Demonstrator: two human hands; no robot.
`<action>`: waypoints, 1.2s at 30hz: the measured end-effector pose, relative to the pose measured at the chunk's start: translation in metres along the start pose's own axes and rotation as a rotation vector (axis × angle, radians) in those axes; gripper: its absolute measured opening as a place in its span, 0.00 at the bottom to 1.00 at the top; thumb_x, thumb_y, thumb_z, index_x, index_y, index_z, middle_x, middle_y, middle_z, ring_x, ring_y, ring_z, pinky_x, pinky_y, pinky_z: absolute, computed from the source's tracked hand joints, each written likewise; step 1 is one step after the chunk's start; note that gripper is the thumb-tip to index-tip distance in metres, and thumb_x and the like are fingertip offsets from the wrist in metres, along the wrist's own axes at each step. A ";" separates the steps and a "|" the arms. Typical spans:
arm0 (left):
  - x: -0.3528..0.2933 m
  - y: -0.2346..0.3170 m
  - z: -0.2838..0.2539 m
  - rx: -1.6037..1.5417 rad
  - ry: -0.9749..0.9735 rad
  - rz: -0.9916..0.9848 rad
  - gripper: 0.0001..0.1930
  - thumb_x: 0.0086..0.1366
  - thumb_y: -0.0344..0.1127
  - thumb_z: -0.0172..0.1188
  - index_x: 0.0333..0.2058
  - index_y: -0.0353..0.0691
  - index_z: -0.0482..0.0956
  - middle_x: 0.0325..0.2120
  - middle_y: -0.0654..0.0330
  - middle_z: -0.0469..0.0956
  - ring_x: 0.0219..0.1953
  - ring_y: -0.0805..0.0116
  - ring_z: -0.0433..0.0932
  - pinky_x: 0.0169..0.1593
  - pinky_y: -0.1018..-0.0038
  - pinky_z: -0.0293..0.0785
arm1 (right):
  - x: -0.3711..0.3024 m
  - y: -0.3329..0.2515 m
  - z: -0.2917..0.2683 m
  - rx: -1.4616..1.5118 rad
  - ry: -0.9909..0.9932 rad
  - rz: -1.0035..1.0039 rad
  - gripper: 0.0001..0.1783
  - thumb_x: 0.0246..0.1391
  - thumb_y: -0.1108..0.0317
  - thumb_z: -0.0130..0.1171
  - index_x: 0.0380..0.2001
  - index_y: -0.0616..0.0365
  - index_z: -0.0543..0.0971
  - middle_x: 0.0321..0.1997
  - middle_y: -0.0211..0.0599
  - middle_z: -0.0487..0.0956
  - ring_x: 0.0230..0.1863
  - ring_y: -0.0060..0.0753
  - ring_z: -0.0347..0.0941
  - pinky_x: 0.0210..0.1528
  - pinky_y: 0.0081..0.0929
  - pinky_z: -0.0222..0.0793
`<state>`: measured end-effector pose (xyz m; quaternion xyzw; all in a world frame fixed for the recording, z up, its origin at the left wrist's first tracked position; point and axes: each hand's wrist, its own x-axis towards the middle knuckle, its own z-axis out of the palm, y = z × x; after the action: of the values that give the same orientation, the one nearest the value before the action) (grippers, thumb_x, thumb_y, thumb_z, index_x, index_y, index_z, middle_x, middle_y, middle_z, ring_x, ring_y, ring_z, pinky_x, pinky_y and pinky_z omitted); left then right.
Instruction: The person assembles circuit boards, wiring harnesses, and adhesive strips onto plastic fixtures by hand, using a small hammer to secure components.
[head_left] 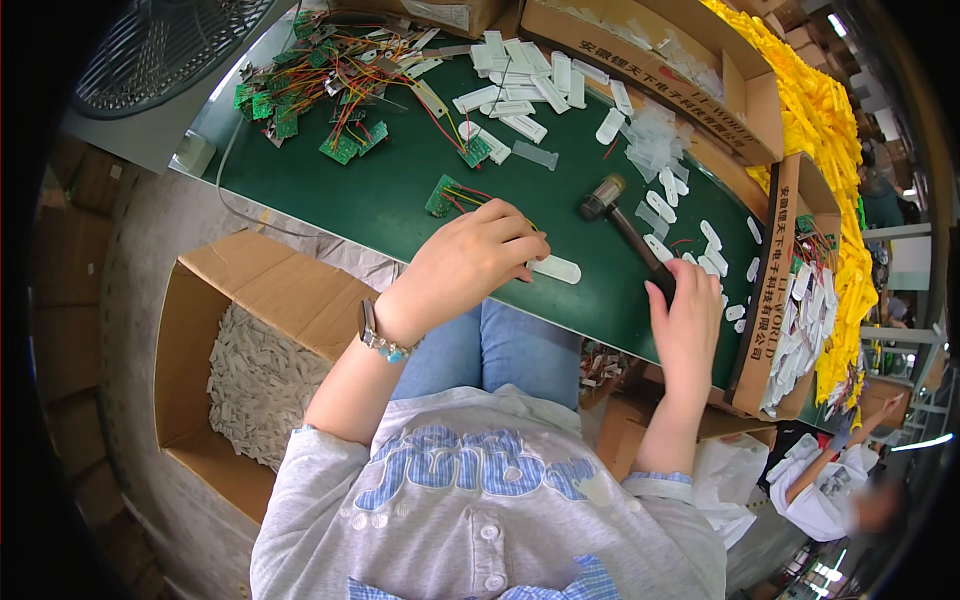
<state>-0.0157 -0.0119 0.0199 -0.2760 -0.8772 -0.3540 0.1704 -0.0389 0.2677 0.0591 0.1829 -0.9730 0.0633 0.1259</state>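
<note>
My left hand [485, 250] is at the near edge of the green table, its fingers closed on a long white plastic casing [558, 269]. A small green circuit board [440, 196] lies just beyond that hand, and its red and yellow wires run in under my fingers. My right hand [688, 305] grips the end of the dark handle of a mallet [632, 236]. The mallet's head, with a pale yellowish face, rests on the table or close above it, pointing away and to the left. What my left fingertips press on is partly hidden.
Wired circuit boards [340, 95] heap at the far left. White casings [520, 85] and clear plastic pieces [655, 140] lie along the back. Cardboard boxes [690, 85] line the far and right edges. A box of pale parts [260, 385] stands at lower left; a fan [165, 50] sits upper left.
</note>
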 end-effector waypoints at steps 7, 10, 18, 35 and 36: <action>0.000 0.000 -0.001 0.000 -0.005 -0.006 0.14 0.49 0.33 0.69 0.37 0.42 0.79 0.39 0.63 0.80 0.45 0.59 0.75 0.49 0.66 0.75 | 0.018 0.028 -0.023 0.109 -0.199 -0.088 0.12 0.49 0.68 0.66 0.35 0.62 0.77 0.36 0.42 0.77 0.43 0.47 0.71 0.47 0.42 0.67; -0.001 0.000 0.000 -0.019 0.002 -0.008 0.14 0.49 0.33 0.68 0.36 0.41 0.79 0.39 0.63 0.80 0.45 0.59 0.75 0.49 0.66 0.75 | 0.017 0.020 -0.040 0.358 -0.480 0.112 0.14 0.56 0.65 0.63 0.39 0.64 0.75 0.27 0.37 0.77 0.26 0.37 0.74 0.30 0.34 0.69; 0.000 0.001 -0.001 0.002 -0.010 -0.017 0.13 0.50 0.33 0.68 0.36 0.41 0.79 0.38 0.64 0.80 0.45 0.59 0.74 0.49 0.66 0.75 | -0.045 0.012 -0.040 0.758 -0.407 0.285 0.16 0.57 0.75 0.62 0.48 0.60 0.72 0.22 0.34 0.76 0.17 0.26 0.70 0.21 0.25 0.65; -0.003 -0.002 0.004 -0.012 0.004 -0.005 0.14 0.50 0.33 0.69 0.37 0.41 0.79 0.40 0.63 0.79 0.46 0.60 0.75 0.50 0.67 0.75 | -0.080 -0.001 -0.020 0.360 -0.049 0.180 0.16 0.55 0.71 0.62 0.45 0.63 0.73 0.33 0.50 0.80 0.29 0.55 0.78 0.30 0.43 0.72; -0.002 -0.002 0.003 -0.002 0.002 -0.008 0.14 0.50 0.33 0.69 0.37 0.41 0.79 0.40 0.63 0.79 0.47 0.60 0.75 0.50 0.67 0.75 | -0.079 0.000 -0.019 0.230 -0.057 0.042 0.16 0.55 0.71 0.62 0.45 0.64 0.73 0.32 0.50 0.80 0.28 0.55 0.78 0.30 0.43 0.72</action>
<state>-0.0153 -0.0118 0.0155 -0.2722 -0.8778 -0.3560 0.1695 0.0364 0.2972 0.0560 0.1776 -0.9661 0.1720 0.0748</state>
